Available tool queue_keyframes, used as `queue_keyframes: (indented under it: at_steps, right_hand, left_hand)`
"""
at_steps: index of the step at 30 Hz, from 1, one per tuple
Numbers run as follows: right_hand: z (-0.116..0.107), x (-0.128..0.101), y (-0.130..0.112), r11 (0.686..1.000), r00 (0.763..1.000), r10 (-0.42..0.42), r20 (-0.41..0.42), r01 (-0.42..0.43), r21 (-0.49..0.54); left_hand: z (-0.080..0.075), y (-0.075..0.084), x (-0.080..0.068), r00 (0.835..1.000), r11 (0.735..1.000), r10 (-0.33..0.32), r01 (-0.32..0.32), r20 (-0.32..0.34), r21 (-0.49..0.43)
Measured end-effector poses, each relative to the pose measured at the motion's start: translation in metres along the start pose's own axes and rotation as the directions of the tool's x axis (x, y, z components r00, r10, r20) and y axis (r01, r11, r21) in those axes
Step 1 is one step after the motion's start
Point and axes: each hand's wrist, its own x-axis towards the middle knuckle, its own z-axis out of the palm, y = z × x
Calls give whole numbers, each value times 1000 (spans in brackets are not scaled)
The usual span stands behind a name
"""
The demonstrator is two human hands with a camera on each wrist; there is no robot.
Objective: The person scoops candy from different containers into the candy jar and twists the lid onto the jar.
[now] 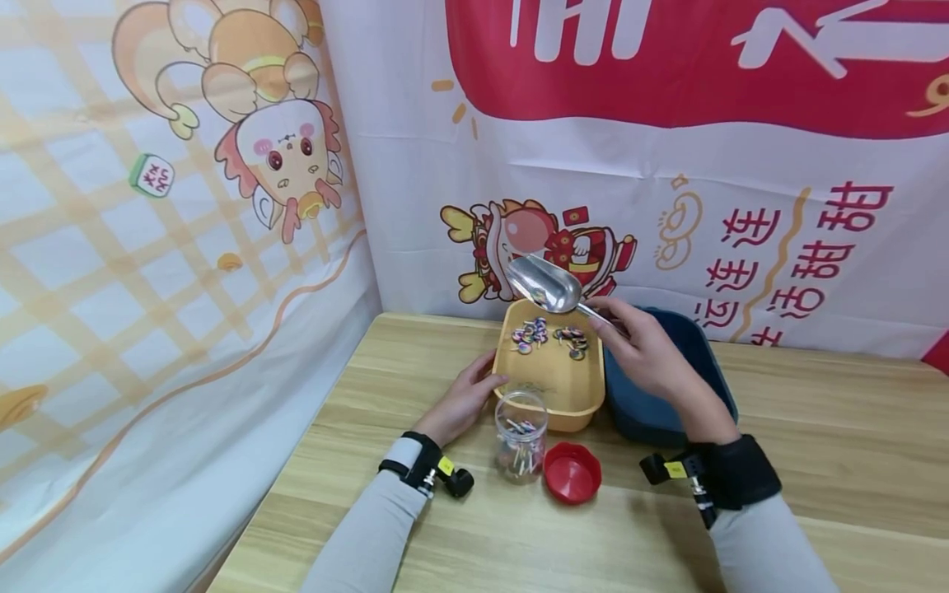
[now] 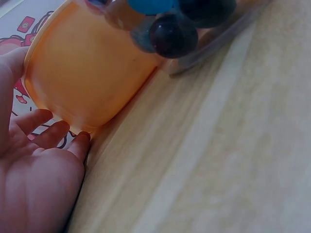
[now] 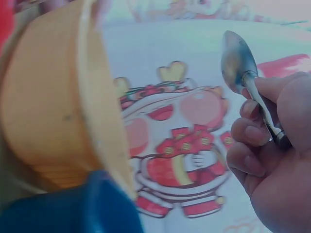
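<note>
- Jar (image 1: 521, 435) stands open near the red lid (image 1: 572, 472).
- Left hand (image 1: 465, 401), fingers relaxed, steadies the tub (image 1: 552, 379).
- Right hand (image 1: 648, 350) grips the scoop (image 1: 544, 284) above the sweets (image 1: 549, 336); dipping down looks next.

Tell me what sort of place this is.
Probably a staged tabletop booth, not a home: a wooden table boxed in by festive cartoon banners, with a yellow tub of small lollipops set out.

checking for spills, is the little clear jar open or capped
Open: the small clear plastic jar has no lid on its mouth, and the round red lid lies beside it on the wooden table.
</note>
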Motion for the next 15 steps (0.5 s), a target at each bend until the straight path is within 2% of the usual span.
queue_keyframes:
  at_steps: [4,10,13,15]
  right_hand:
    - [-15,-5,-12,998,998,-51,-20,51,-29]
    - [-37,-14,-28,988,987,-152,-47,151,-9]
    - [-50,-21,-37,985,985,-172,-12,172,-18]
    - [-60,-26,-44,986,985,-164,45,165,-37]
  left_hand:
    - [-2,-2,2,1000,1000,-8,8,7,0]
    - [-4,-4,5,1000,1000,-11,11,9,19]
    - [-4,-4,6,1000,1000,9,-10,19,27]
    - [-5,-4,7,1000,999,19,-20,25,26]
